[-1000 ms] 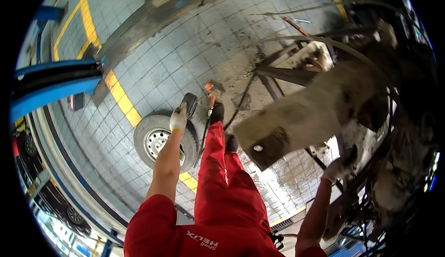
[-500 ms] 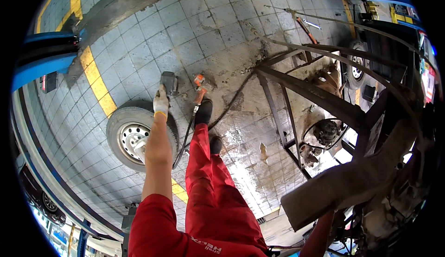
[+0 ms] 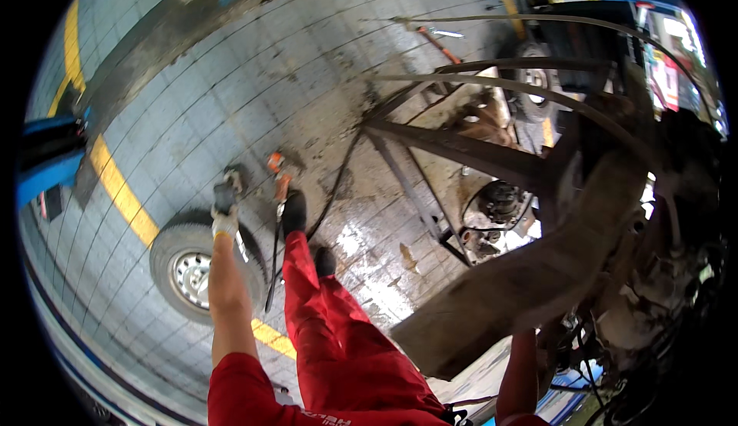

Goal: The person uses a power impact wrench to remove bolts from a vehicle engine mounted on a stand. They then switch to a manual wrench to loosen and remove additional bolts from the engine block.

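My gloved left hand [image 3: 224,221] is closed on a dark, block-like object [image 3: 224,197] above a tyre on a pale steel wheel [image 3: 175,261]. Just past it an orange tool [image 3: 282,184] with a black hose lies on the floor by my shoe. My right forearm [image 3: 519,368] runs up from the lower edge and disappears behind a long, grimy, bent metal plate [image 3: 484,303]; that hand is hidden. Dark hoses and greasy machinery [image 3: 626,318] crowd in beside it on the right.
A rusty angle-steel frame [image 3: 453,148] stands on the right, with grimy parts [image 3: 500,199] inside it, long curved strips across it and another wheel [image 3: 536,84] behind. An orange-handled tool [image 3: 437,44] and a wrench lie further back. Blue lift arms [image 3: 50,172] are at left.
My view has shifted. The long plate has moved down and tilted, uncovering the frame and now hiding my right hand, which showed on the metalwork one second ago. My left hand still grips the dark object.
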Tool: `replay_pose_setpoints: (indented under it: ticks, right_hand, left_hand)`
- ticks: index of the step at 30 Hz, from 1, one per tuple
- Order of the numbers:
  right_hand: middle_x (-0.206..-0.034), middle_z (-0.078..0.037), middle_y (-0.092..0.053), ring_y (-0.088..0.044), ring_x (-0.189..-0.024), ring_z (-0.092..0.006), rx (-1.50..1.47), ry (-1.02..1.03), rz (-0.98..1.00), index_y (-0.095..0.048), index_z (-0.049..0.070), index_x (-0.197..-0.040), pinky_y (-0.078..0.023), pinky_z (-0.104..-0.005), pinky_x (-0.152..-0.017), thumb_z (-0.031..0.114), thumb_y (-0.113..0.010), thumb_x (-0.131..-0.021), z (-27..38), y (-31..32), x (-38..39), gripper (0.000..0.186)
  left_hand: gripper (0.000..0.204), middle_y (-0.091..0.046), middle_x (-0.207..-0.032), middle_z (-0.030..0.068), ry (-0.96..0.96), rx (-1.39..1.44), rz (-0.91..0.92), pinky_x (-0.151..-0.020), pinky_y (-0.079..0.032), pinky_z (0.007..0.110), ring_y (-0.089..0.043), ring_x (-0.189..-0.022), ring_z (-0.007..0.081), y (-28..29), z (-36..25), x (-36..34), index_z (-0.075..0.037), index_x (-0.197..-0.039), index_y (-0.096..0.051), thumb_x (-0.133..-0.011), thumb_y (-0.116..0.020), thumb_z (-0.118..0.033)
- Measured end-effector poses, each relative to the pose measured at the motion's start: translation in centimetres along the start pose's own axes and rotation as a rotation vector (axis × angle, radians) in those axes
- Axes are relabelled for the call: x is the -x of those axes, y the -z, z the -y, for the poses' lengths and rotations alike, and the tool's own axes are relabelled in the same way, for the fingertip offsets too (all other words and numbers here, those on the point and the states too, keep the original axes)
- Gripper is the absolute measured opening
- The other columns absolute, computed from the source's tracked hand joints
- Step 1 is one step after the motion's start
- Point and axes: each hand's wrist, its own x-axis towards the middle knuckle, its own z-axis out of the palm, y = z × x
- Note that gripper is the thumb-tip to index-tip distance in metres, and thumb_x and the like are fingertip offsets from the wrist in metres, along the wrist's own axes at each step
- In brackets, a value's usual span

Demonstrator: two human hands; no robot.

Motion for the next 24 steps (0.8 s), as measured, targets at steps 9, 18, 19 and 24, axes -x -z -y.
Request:
replay_pose_setpoints:
  ticks: [9, 18, 19, 24]
  right_hand:
    - [-0.131, -0.016, -0.063, -0.06, -0.119, -0.0266, -0.031, -0.008, -0.068, -0.057, -0.002, -0.136, -0.049, -0.0407, -0.102, 0.034, -0.054, -0.107, -1.6, -0.2, 1.6, 0.046]
    - [-0.119, -0.02, -0.066, -0.063, -0.11, -0.0318, -0.057, -0.06, -0.095, -0.063, -0.005, -0.125, -0.048, -0.0421, -0.1, 0.025, -0.047, -0.11, 5.2, -1.0, 0.9, 0.038]
    - [-0.119, -0.02, -0.066, -0.063, -0.109, -0.0313, 0.001, 0.03, -0.095, -0.063, -0.005, -0.126, -0.048, -0.0413, -0.1, 0.021, -0.045, -0.11, 5.1, -1.0, 0.6, 0.035]
    - [-0.122, -0.018, -0.066, -0.064, -0.11, -0.0327, 0.044, 0.086, -0.103, -0.063, 0.0, -0.13, -0.05, -0.0432, -0.096, 0.017, -0.049, -0.11, 4.4, -1.8, 0.0, 0.031]
  left_hand:
    - [0.097, -0.066, -0.135, 0.0281, 0.184, -0.139, -0.02, -0.103, -0.052, 0.051, -0.065, -0.124, 0.0451, -0.9, -4.4, 0.2, -0.008, -0.163, -0.018, -0.095, -0.063, -0.061]
    - [0.095, -0.061, -0.144, 0.0255, 0.208, -0.162, -0.018, -0.106, -0.051, 0.051, -0.063, -0.128, 0.0435, 2.8, -7.8, 6.7, -0.004, -0.161, -0.027, -0.094, -0.066, -0.059]
    - [0.092, -0.059, -0.146, 0.0248, 0.208, -0.192, -0.003, -0.106, -0.051, 0.051, -0.061, -0.13, 0.043, 3.9, -7.8, 7.0, -0.004, -0.16, -0.03, -0.094, -0.065, -0.058]
    - [0.063, -0.057, -0.15, 0.0161, 0.057, 0.433, 0.201, -0.112, -0.047, 0.046, -0.059, -0.134, 0.0348, 6.0, -4.9, 13.7, -0.006, -0.155, -0.042, -0.103, -0.06, -0.038]
